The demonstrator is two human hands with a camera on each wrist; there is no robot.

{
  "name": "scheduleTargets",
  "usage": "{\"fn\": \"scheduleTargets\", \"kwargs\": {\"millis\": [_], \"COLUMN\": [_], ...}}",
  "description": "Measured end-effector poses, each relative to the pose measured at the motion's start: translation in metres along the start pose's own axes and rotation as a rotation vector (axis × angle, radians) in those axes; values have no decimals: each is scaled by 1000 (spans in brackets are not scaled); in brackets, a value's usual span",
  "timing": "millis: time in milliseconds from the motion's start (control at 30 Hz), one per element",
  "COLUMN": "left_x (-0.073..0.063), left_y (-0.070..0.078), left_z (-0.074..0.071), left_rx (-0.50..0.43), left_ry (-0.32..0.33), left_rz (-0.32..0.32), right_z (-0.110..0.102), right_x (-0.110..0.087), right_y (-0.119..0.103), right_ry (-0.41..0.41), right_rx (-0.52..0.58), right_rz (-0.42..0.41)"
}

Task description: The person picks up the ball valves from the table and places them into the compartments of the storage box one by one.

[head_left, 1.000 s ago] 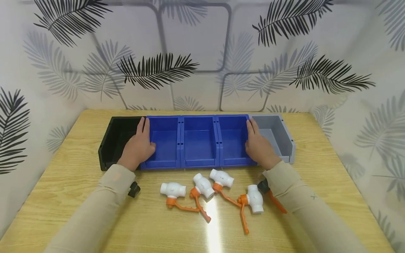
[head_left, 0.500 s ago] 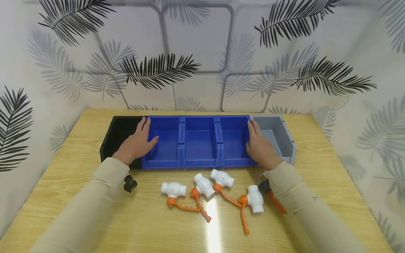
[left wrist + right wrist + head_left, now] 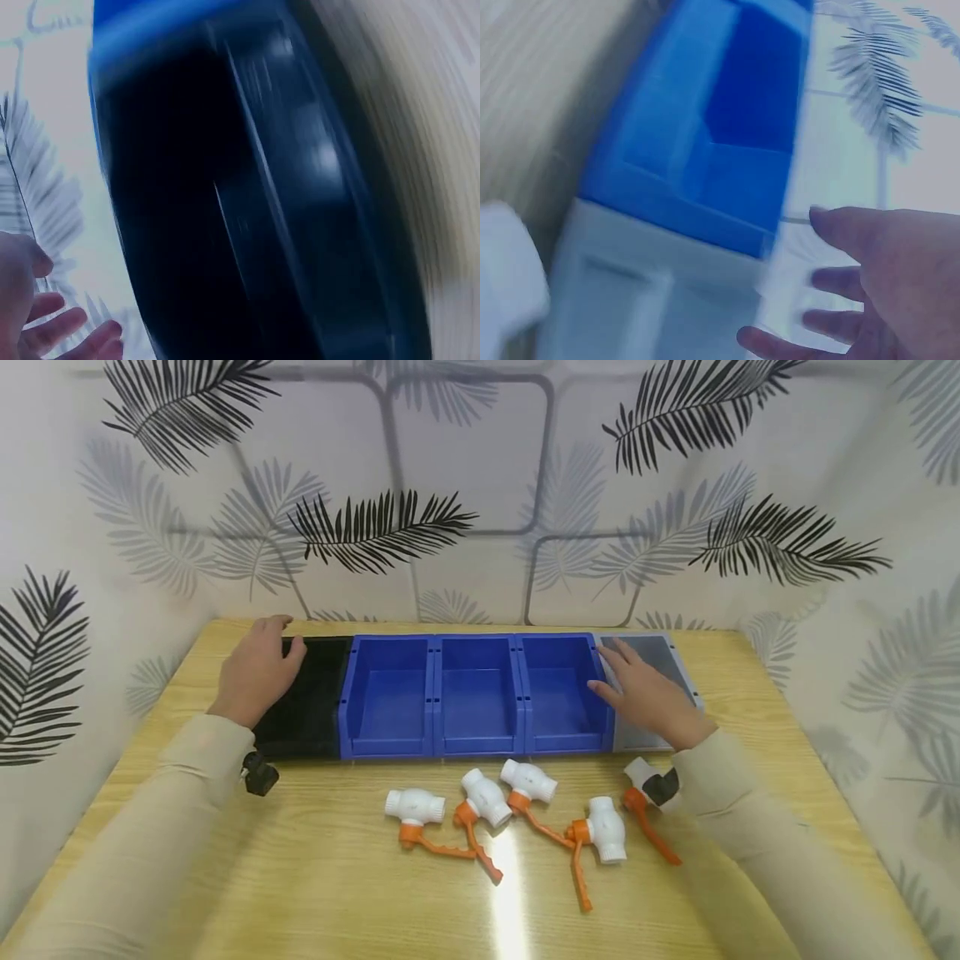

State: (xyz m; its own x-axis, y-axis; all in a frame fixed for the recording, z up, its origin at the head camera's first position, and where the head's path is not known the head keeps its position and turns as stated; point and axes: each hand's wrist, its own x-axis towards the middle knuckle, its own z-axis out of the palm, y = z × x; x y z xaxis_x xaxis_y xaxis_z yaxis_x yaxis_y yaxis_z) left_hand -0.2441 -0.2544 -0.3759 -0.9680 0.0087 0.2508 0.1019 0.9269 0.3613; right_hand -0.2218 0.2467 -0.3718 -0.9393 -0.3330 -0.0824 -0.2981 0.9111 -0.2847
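Note:
My left hand [image 3: 257, 672] is over the left side of the black bin [image 3: 313, 746], its fingers loosely spread and holding nothing. In the left wrist view the fingertips [image 3: 79, 330] show beside the bin with nothing between them. On the other side, my right hand [image 3: 651, 693] hovers over the grey bin [image 3: 633, 739], thumb and fingers apart, near the edge of the right blue bin [image 3: 570, 743]. The right wrist view shows that palm [image 3: 922, 292] bare as well. Between the two end bins stand the left blue bin [image 3: 386, 747] and middle blue bin [image 3: 477, 747].
Several white ball valves with orange handles lie on the wooden table [image 3: 360, 902] in front of the bins. One valve [image 3: 415, 807] is leftmost; another valve [image 3: 641, 772] lies by my right sleeve [image 3: 727, 777]. A leaf-patterned wall covering [image 3: 465, 452] rises behind.
Both hands have come off the row of bins and moved outward. The left has gone left across the black bin, the right slightly right over the grey one. The bins look unmoved.

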Motion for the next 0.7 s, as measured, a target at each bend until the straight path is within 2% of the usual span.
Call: {"fn": "scheduleTargets", "kwargs": {"millis": [133,233,367,433,533,700], "left_x": [2,2,0,0,3,12], "left_y": [-28,-42,-52,-53,-53,-50], "left_z": [-9,-6,5,10,14,16], "left_rx": [58,99,133,142,139,109], "left_ry": [75,133,179,185,159,46], "left_rz": [-42,-55,-103,-152,-228,-317], "right_z": [-20,-24,-18,-11,2,19], "right_x": [-28,-52,-81,-94,-112,-138], "right_y": [6,12,21,25,27,23], "right_ry": [108,174,194,180,148,46], "right_rx": [-29,-1,20,18,23,37], "right_rz": [-28,-10,32,39,40,63]}}
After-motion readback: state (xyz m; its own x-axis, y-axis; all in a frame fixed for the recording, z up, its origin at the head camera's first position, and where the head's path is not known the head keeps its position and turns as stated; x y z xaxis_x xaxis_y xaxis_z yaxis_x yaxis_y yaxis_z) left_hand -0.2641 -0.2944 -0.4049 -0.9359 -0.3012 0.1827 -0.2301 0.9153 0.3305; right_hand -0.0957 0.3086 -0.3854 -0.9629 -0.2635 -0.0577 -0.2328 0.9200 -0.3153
